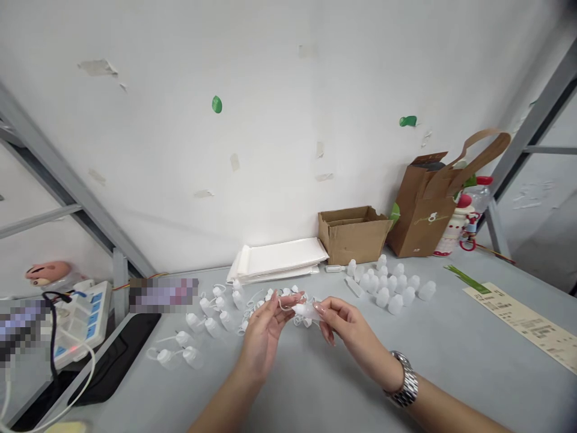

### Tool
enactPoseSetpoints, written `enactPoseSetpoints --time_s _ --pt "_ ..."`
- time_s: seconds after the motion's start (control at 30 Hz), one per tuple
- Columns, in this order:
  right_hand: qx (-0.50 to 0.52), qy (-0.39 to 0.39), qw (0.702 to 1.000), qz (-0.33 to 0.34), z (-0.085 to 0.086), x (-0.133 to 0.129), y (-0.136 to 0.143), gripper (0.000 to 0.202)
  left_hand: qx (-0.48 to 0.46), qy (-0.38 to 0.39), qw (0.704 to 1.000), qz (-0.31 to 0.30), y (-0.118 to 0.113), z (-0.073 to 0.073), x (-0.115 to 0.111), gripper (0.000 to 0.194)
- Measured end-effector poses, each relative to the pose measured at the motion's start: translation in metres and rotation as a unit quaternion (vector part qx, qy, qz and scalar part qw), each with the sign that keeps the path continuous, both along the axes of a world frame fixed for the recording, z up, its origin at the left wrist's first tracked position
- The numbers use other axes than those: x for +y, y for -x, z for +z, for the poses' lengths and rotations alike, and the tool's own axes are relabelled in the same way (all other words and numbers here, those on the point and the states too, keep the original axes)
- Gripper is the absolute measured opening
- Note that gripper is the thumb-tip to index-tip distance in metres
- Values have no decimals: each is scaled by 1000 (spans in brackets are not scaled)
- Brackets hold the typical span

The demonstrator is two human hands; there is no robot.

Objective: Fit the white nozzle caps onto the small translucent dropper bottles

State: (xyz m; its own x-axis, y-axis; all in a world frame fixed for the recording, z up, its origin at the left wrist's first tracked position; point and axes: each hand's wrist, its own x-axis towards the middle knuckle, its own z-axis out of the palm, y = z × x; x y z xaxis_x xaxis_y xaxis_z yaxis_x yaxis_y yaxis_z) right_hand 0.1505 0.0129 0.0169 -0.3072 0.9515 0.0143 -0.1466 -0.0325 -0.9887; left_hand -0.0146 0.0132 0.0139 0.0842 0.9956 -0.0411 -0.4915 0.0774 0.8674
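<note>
Between my hands, above the grey table (288, 385), is a small translucent dropper bottle (311, 311) lying on its side. My right hand (351, 325), with a metal watch on its wrist, pinches the bottle's body. My left hand (265, 331) has its fingers curled round the white cap (299, 309), from which a thin strap loops out. Behind the hands lies a pile of loose white caps (256, 300), partly hidden by them. To the left, several capped bottles (211, 326) stand in a loose group. Several uncapped bottles (395, 304) stand to the right.
A stack of white sheets or bags (283, 258) lies against the wall beside a cardboard box (358, 237). A brown paper bag (419, 210) stands farther right. Printed labels (523, 319) lie at the right. A power strip (83, 325) with cables and a black object (121, 355) are at the left.
</note>
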Motion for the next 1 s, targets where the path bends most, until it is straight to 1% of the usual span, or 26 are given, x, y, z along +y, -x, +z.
enactPoseSetpoints --time_s 0.13,0.27,0.43,0.63,1.0 --pt "-2 -24 1000 -3 1 -3 0 40 3 -35 999 -23 -1 -2 -3 30" --pt "-2 -37 999 -9 0 -4 -1 38 12 -46 998 -38 -1 -3 -5 32" --pt "-6 -40 999 -9 0 -4 0 38 36 -53 997 -37 0 0 -5 31" --pt "-6 -40 999 -10 0 -3 0 39 51 -58 996 -33 1 -1 -5 30" --pt "-5 -34 999 -9 -1 -2 1 39 52 -66 996 -31 0 -2 -5 29"
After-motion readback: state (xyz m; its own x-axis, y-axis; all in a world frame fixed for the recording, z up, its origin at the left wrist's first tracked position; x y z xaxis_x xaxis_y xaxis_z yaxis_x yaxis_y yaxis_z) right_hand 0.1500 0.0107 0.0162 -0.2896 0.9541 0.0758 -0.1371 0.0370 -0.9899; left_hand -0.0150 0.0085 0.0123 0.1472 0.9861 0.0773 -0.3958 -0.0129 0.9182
